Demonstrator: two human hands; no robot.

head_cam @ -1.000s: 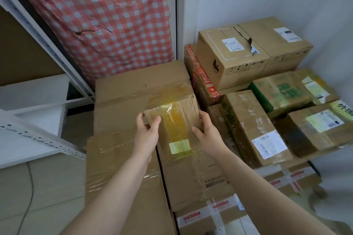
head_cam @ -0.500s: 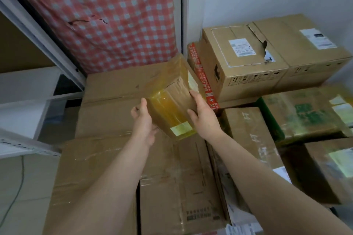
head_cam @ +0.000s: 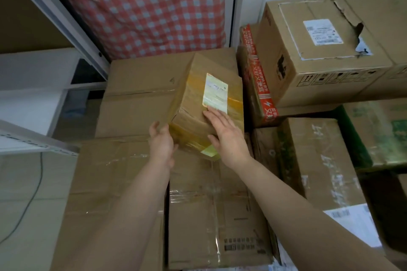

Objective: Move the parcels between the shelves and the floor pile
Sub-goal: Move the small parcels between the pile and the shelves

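A small cardboard parcel (head_cam: 191, 103) wrapped in yellow tape, with a pale label on top, sits tilted on the floor pile of large brown boxes (head_cam: 136, 90). My right hand (head_cam: 226, 134) lies flat on its near top face with the fingers straight, touching the label's lower edge. My left hand (head_cam: 161, 141) is at the parcel's lower left corner, fingers relaxed and spread, palm turned toward the parcel. Whether it touches the parcel is unclear.
White metal shelves (head_cam: 33, 138) stand at the left, with a checked red cloth (head_cam: 143, 6) behind. A torn-top box (head_cam: 319, 55) and a red-taped box (head_cam: 257, 81) are stacked at the right, more parcels below them. A cable (head_cam: 33, 193) runs over the tiled floor.
The parcel was lifted and turned over away from me, so a second label now faces up. Both hands have loosened from gripping its sides to lying flat against it.
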